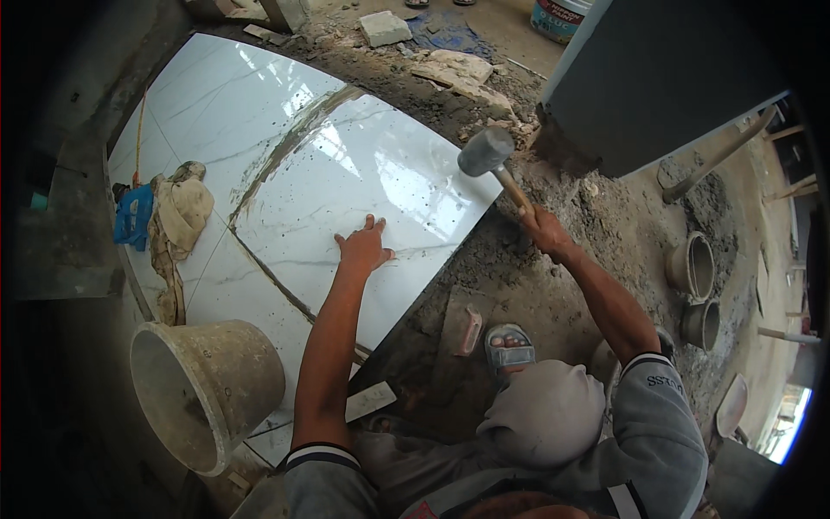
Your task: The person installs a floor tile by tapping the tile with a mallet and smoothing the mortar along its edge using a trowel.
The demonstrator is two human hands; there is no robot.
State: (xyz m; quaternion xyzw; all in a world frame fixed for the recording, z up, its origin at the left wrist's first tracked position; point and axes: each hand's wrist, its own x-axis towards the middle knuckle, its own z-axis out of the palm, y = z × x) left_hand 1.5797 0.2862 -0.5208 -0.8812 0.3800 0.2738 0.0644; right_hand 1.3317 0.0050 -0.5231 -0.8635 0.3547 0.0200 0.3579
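Crumpled beige cloth [183, 218], round grime-streaked bucket [246, 368], left hand [363, 248] with fingers spread wide on a glossy, grey-veined white tile [419, 186], cylindrical grey-headed mallet [487, 152] over the tile's right corner, right hand [546, 233] closed around its wooden handle, small round-mouthed pail [678, 265], crumbly grey heap [713, 212]

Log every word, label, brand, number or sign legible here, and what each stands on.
Round blue, red and white paint bucket: large printed label, wording withheld.
Grey cloth right sleeve with striped cuff: dark lettering, wording withheld.
Crumpled blue plastic-looking packet: pale marks, too small to read.
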